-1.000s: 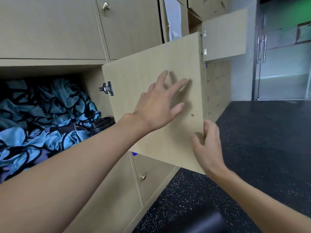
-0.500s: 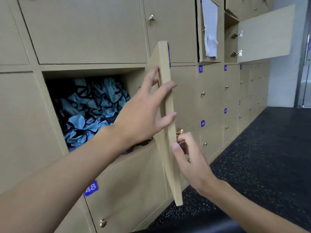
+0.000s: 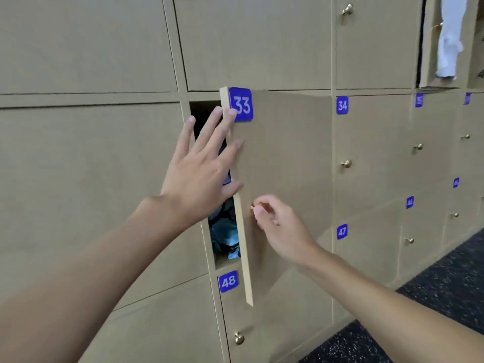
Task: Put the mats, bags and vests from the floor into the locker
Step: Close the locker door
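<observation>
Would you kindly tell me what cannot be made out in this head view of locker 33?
- Head view: only a strip of blue fabric shows inside; door 33 and the left hand hide the rest.
- Head view: brass knob, mostly covered by the right hand pinching it.
- Head view: far number plates, blurred and too small to read.
- Head view: white cloth, cut off by the top edge.

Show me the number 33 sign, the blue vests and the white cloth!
number 33 sign point(image 3: 241, 104), head view, middle of the blue plate between the digits.
blue vests point(image 3: 226, 238), head view, a light blue fold low in the pile.
white cloth point(image 3: 449, 38), head view, middle of the hanging fabric, top right.
</observation>
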`<act>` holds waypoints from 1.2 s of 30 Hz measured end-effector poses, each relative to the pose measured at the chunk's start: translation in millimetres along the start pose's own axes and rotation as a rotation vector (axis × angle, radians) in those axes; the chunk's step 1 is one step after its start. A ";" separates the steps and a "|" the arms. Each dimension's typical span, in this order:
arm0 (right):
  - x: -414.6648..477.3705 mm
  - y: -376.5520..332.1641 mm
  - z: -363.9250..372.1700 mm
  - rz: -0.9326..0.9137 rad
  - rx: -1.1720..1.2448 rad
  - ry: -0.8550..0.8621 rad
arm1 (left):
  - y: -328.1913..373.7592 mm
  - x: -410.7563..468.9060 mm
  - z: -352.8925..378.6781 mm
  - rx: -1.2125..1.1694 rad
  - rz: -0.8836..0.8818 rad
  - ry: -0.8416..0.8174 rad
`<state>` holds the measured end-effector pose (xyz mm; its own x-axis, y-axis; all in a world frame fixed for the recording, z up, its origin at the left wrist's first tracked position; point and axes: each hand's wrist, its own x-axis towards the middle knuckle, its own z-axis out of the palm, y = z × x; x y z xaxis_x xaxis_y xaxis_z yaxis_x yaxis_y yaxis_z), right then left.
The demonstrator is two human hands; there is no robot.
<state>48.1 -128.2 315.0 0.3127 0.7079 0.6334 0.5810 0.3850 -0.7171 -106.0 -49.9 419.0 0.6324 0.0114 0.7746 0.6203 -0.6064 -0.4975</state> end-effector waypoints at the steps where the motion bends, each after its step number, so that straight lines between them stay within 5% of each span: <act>1: 8.8 1.8 7.6 0.006 0.010 -0.014 | -7.7 -2.2 7.8 0.046 0.006 -0.005; 23: 101.5 37.1 89.0 0.028 0.022 -0.022 | -64.1 5.8 82.0 0.333 -0.089 -0.262; 30: 104.1 43.0 90.8 0.020 0.053 -0.019 | -61.6 5.0 85.4 0.267 -0.122 -0.280; 36: 74.5 48.4 73.9 0.197 0.034 -0.129 | -37.6 -18.0 72.3 0.055 -0.162 -0.317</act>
<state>44.0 -13.1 305.9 0.3173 0.8404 0.4394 0.4921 0.2502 -0.8338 -107.1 30.2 395.6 0.6314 0.3553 0.6893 0.7425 -0.5333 -0.4053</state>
